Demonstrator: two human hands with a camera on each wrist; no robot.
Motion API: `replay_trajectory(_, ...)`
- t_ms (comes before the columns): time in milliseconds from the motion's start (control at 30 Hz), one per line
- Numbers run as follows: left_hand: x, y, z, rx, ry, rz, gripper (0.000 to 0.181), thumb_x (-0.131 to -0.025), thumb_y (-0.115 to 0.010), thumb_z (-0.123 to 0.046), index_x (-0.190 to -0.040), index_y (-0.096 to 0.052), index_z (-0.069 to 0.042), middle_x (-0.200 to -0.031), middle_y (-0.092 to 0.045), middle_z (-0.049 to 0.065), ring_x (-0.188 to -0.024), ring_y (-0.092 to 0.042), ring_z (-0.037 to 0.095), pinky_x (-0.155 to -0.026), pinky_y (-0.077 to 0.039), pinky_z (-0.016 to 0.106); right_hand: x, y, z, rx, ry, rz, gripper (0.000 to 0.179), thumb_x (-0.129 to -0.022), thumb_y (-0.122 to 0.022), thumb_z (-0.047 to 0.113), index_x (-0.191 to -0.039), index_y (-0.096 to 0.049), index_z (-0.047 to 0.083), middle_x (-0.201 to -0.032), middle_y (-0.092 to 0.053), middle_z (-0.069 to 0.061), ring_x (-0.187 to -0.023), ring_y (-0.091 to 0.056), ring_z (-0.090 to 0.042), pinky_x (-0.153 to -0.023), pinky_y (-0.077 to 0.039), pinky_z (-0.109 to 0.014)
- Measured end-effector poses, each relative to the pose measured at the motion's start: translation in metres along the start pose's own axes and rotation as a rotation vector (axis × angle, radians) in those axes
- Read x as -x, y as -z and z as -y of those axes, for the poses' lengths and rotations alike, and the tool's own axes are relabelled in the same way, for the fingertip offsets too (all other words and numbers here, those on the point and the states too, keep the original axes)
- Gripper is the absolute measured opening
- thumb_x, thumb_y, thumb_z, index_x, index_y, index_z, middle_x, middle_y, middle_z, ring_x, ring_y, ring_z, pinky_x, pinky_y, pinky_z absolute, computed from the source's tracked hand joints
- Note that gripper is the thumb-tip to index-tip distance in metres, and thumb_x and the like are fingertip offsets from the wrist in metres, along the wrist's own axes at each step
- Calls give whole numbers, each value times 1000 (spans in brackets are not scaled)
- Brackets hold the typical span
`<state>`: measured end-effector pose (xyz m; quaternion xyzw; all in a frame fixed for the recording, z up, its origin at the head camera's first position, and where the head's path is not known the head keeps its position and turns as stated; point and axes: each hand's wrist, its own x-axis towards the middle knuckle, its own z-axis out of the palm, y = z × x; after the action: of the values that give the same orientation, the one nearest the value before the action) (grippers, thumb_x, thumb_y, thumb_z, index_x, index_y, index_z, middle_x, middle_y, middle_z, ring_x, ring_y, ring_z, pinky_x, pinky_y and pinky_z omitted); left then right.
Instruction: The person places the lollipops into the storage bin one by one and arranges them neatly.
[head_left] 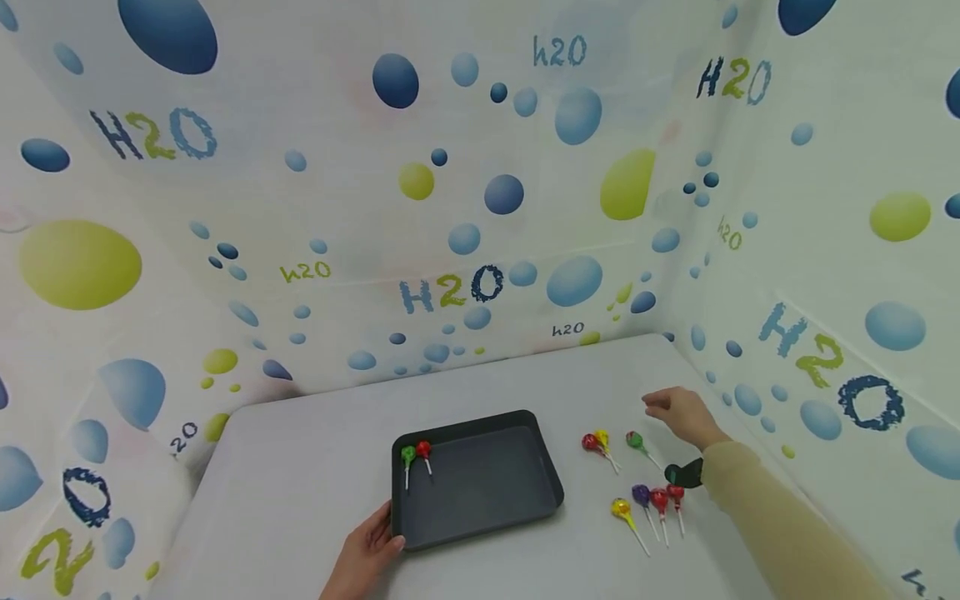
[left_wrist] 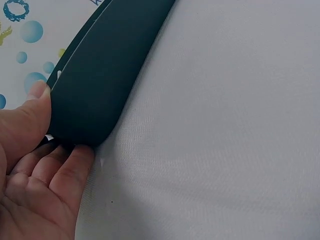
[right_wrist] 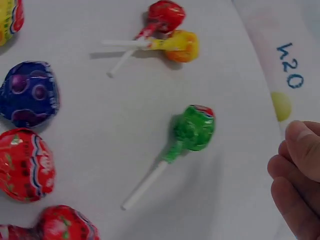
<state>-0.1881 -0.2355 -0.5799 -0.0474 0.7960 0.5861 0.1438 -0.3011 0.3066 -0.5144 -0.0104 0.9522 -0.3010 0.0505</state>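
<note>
My left hand grips the near left corner of a dark rectangular baking tray, thumb at the rim and fingers against the outside. A green lollipop and a red lollipop lie inside, by the tray's far left corner. My right hand hovers over the table's right side with loosely curled fingers and nothing in them. Nearest to it lies another green lollipop, its white stick pointing away from the hand in the right wrist view. A red lollipop and a yellow-orange one lie with sticks crossed.
Closer to me on the right are a yellow lollipop, a purple one and two red ones. The table is white. Walls with bubble and H2O prints stand behind and at both sides.
</note>
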Motion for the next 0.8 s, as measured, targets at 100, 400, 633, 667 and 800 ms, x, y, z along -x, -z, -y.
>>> replay_trajectory(100, 1, 0, -1, -5, -7, 1, 77, -96, -72, -13, -150, -29, 20, -156, -33, 39, -146, -38, 49, -110, -53, 36, 0, -15, -1, 3, 13, 78, 31, -99, -66, 9, -128, -68, -3, -121, -72, -23, -111, -67, -40, -100, -60, -55)
replay_trajectory(400, 2, 0, -1, 31, -5, 9, 78, -96, -72, -12, -151, -27, 20, -156, -31, 40, -147, -35, 50, -111, -53, 34, 1, -32, 2, 27, -3, 150, 27, -96, -68, 4, -122, -71, -2, -115, -75, -18, -108, -69, -35, -102, -58, -54)
replay_trajectory(633, 1, 0, -1, 25, 8, 3, 78, -95, -72, -11, -151, -27, 19, -156, -32, 39, -146, -36, 49, -110, -53, 34, 2, -38, 2, 62, 21, 127, 24, -94, -69, 2, -117, -73, -3, -111, -76, -17, -105, -70, -35, -99, -60, -54)
replay_trajectory(667, 1, 0, 0, 24, 8, 1, 78, -95, -72, -11, -151, -28, 19, -156, -32, 39, -146, -36, 49, -110, -53, 35, 2, -39, 2, 63, 21, 122, 23, -94, -69, 1, -116, -74, -3, -110, -76, -16, -104, -70, -34, -99, -60, -53)
replay_trajectory(800, 1, -1, -1, 15, 15, -4, 77, -95, -72, -11, -151, -28, 19, -156, -32, 39, -146, -36, 49, -111, -52, 36, 1, -40, 2, 80, 31, 104, 22, -94, -69, 1, -115, -74, -3, -109, -76, -16, -102, -70, -33, -97, -60, -53)
